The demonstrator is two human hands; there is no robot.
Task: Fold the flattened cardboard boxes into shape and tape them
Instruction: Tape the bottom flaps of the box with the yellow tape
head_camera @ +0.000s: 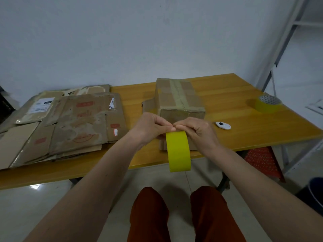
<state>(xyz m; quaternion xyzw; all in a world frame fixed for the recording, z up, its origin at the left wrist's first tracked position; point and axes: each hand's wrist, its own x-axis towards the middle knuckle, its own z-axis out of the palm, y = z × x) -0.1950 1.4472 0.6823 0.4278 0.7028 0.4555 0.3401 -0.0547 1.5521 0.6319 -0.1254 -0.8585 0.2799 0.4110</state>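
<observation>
A folded brown cardboard box (180, 100) with old tape along its top stands on the table's middle, near the front edge. In front of it my left hand (150, 126) and my right hand (197, 130) meet, each pinching the top edge of a cut strip of yellow tape (178, 152). The strip hangs down past the table's edge. A pile of flattened cardboard boxes (61, 123) lies to the left. The yellow tape roll (267, 103) sits at the far right of the table.
A small white cutter (223, 125) lies on the wooden table (244, 133) just right of the box. A metal shelf frame (283, 49) stands at the right, a red stool (262, 163) under the table, and a dark bin (316, 194) on the floor.
</observation>
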